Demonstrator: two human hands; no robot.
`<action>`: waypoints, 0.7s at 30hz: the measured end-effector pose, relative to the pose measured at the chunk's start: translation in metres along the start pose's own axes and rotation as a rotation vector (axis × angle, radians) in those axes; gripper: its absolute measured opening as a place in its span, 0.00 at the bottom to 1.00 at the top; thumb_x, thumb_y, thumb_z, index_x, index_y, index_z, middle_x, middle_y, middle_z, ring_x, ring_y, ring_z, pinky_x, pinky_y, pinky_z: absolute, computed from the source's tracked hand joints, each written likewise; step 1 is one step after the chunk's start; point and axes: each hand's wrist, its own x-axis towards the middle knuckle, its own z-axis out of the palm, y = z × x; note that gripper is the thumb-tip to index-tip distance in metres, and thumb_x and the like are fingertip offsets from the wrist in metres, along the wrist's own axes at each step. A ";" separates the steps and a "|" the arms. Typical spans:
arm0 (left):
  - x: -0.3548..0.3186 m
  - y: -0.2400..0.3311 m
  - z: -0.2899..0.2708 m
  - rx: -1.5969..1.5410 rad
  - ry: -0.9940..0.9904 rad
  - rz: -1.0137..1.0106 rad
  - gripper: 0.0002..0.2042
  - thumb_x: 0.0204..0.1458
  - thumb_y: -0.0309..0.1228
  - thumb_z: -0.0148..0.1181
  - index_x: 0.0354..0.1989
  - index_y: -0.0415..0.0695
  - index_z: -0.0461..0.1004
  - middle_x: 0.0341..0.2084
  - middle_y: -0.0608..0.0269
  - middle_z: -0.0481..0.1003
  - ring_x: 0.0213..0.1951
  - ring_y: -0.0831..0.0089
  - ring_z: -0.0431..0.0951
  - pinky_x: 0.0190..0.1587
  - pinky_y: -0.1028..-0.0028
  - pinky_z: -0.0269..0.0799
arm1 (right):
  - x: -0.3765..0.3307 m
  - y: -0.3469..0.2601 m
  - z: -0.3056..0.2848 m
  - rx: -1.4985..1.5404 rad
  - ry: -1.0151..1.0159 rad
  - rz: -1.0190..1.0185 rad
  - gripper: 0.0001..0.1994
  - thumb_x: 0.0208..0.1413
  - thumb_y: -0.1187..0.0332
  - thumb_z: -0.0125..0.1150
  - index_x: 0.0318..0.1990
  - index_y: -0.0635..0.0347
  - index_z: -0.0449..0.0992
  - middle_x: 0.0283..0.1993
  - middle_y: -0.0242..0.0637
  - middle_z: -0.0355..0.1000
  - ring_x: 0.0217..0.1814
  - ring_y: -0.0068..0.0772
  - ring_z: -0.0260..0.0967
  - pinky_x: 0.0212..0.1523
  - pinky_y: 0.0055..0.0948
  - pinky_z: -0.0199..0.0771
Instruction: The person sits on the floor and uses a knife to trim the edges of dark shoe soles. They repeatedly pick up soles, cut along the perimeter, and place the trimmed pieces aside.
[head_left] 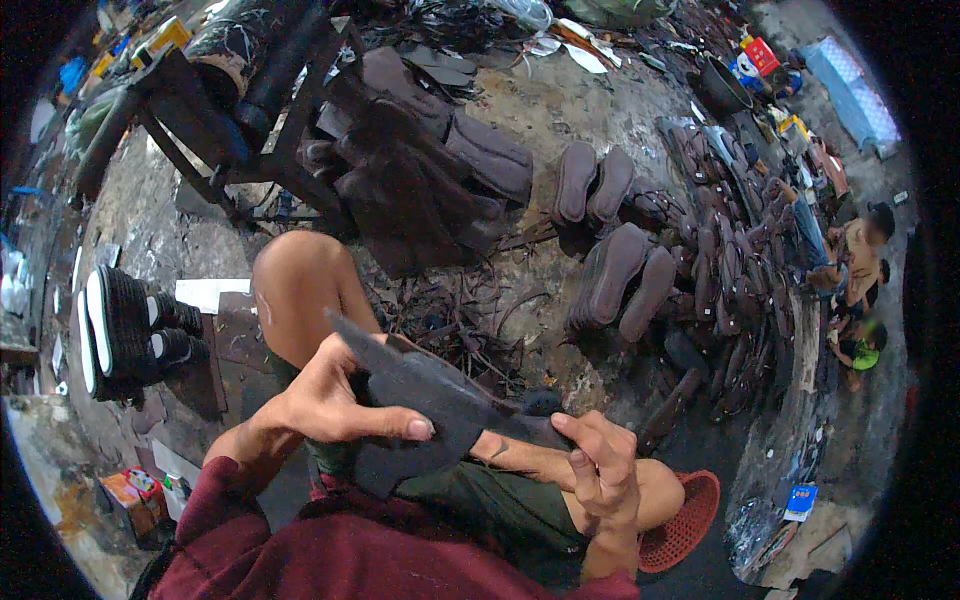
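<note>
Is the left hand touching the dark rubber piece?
Touching. The head view shows the left hand gripping the dark rubber piece, thumb pressed flat across it.

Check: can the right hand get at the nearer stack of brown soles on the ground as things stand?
Probably not right away. The right hand is closed on the dark rubber piece over the lap, and the stack of brown soles lies beyond the knees; the ground between looks unblocked.

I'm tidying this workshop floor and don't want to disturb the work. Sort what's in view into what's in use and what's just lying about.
In use:
- dark rubber sheet piece, held in the left hand
- right hand, gripping the piece's narrow end

Lying about:
- brown shoe soles on the ground
- stacked black-and-white soles
- red basket
- rubber scraps
- dark cut pieces piled by the wooden frame
</note>
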 end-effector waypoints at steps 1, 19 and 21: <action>0.000 0.001 -0.001 0.041 -0.052 -0.020 0.20 0.43 0.28 0.74 0.45 0.36 0.77 0.36 0.62 0.80 0.40 0.77 0.77 0.44 0.75 0.73 | 0.004 -0.004 -0.003 -0.011 -0.042 -0.014 0.17 0.56 0.66 0.58 0.54 0.50 0.75 0.24 0.35 0.67 0.22 0.38 0.67 0.23 0.35 0.68; 0.020 0.001 0.011 0.132 -0.335 -0.209 0.26 0.49 0.41 0.69 0.54 0.39 0.72 0.48 0.56 0.75 0.50 0.73 0.72 0.53 0.71 0.68 | 0.062 -0.001 0.006 0.204 -0.239 0.000 0.23 0.52 0.67 0.62 0.58 0.50 0.73 0.28 0.32 0.69 0.23 0.29 0.67 0.26 0.30 0.71; 0.028 -0.001 0.002 -0.488 -0.298 -0.402 0.30 0.48 0.35 0.67 0.60 0.37 0.67 0.56 0.50 0.70 0.57 0.65 0.69 0.60 0.67 0.63 | 0.045 0.005 0.013 0.245 -0.007 0.120 0.18 0.59 0.69 0.54 0.57 0.58 0.73 0.33 0.34 0.72 0.26 0.26 0.68 0.29 0.27 0.70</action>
